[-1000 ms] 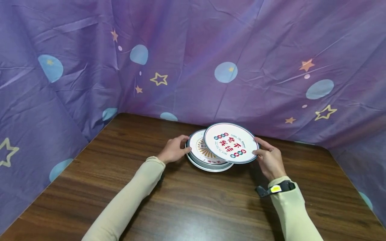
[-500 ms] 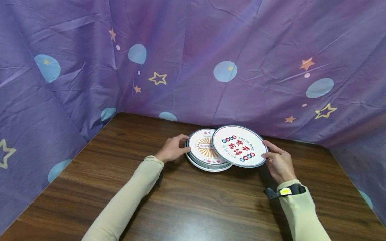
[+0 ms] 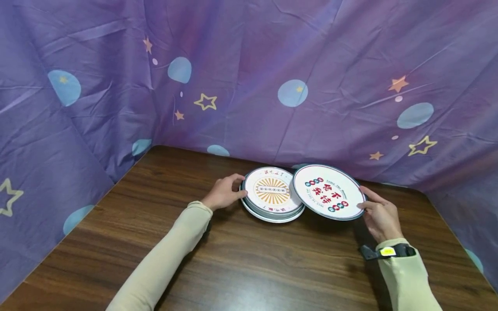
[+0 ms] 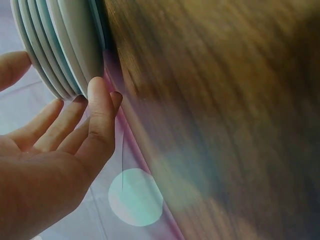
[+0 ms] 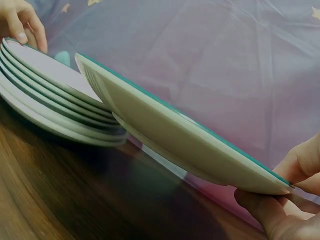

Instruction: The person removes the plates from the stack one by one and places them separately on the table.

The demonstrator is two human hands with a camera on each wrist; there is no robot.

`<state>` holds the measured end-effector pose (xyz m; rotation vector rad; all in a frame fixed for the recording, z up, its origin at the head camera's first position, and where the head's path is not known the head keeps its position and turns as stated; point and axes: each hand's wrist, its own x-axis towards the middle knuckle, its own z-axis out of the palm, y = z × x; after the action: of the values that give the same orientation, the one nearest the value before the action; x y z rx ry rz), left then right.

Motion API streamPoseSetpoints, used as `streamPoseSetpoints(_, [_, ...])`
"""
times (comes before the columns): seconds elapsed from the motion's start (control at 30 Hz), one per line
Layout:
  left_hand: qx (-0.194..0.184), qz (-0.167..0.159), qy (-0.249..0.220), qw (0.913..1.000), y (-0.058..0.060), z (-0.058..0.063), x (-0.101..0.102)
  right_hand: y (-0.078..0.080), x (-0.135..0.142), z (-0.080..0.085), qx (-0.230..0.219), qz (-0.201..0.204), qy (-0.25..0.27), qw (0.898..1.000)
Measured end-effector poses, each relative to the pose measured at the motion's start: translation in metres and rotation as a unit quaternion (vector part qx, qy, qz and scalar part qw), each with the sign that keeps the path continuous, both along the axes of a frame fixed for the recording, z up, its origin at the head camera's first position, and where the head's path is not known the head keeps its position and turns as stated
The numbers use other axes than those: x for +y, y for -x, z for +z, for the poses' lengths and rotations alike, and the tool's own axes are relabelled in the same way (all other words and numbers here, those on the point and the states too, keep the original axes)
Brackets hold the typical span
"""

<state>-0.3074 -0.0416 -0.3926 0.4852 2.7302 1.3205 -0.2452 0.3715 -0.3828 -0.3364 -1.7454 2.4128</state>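
Observation:
Thumb and fingers of my right hand (image 3: pixel 382 217) pinch the right rim of a round white plate (image 3: pixel 329 192) with a dark rim and red characters. This plate tilts in the air, its left edge overlapping the stack's right side in the head view. The stack of several plates (image 3: pixel 271 191) stands on the table; an orange sunburst decorates the top one. At the stack's left side, my left hand (image 3: pixel 223 193) holds the edge, thumb at the upper rim and fingers along the sides. The right wrist view shows the pale underside of the lifted plate (image 5: pixel 170 135).
A brown wood-grain table (image 3: pixel 249 268) lies under everything. Purple cloth (image 3: pixel 237 69) with stars and blue circles hangs behind and at both sides, close to the table's back edge. A black strap device (image 3: pixel 393 251) sits on the right wrist.
My right hand has moved the lifted plate to the right, uncovering the sunburst plate on top of the stack. The left hand has stayed at the stack's left edge.

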Motion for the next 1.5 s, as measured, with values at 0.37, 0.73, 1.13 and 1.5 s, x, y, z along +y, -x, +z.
streamPoseSetpoints(0.37, [0.002, -0.001, -0.002, 1.0000, 0.000, 0.003, 0.001, 0.001, 0.027, -0.007, 0.017, 0.001, 0.038, 0.999])
streamPoseSetpoints(0.73, [0.001, 0.003, 0.003, 1.0000, 0.002, 0.003, 0.000, 0.005, 0.042, -0.018, -0.013, -0.008, 0.011, 1.000])
streamPoseSetpoints(1.13, [0.003, 0.002, -0.003, 1.0000, 0.000, 0.002, 0.000, 0.007, 0.052, -0.030, -0.034, 0.014, -0.044, 0.998])
streamPoseSetpoints(1.5, [-0.004, -0.004, -0.018, 0.9998, -0.001, -0.001, 0.000, 0.012, 0.062, -0.031, -0.133, 0.013, -0.393, 0.910])
